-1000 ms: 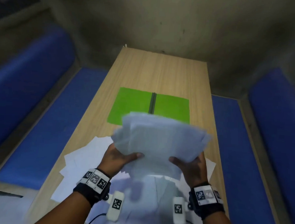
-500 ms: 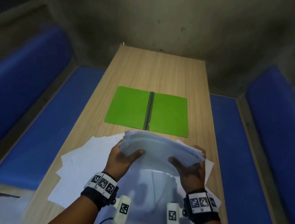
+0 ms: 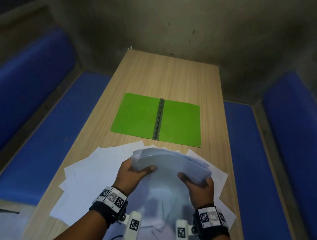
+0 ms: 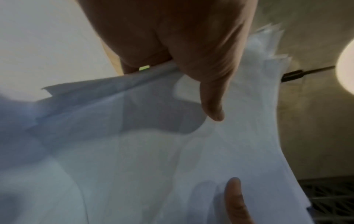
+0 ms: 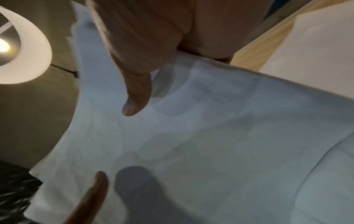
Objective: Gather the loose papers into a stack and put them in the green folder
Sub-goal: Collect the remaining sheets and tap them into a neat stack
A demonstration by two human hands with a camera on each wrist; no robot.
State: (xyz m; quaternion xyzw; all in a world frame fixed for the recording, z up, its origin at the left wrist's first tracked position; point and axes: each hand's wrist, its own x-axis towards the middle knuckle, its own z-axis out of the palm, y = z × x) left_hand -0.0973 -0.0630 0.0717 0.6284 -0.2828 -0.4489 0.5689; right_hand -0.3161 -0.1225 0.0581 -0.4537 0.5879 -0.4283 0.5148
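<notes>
Both hands clamped on one bundle of white paper sheets

We see our left hand (image 3: 133, 175) and right hand (image 3: 199, 188) pinching the uneven white paper bundle (image 3: 170, 164), thumbs on top, fingers beneath, above loose white sheets (image 3: 90, 173) too overlapped to count; one open green card folder (image 3: 136, 115) lies beyond on the wooden table (image 3: 174, 78).

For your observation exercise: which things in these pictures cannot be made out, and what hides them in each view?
- Head view: the left hand and right hand hide their fingers beneath the paper stack.
- Head view: loose sheets lie partly under the stack; their count is unclear.
- Wrist views: blur; paper hides the green folder.
</notes>
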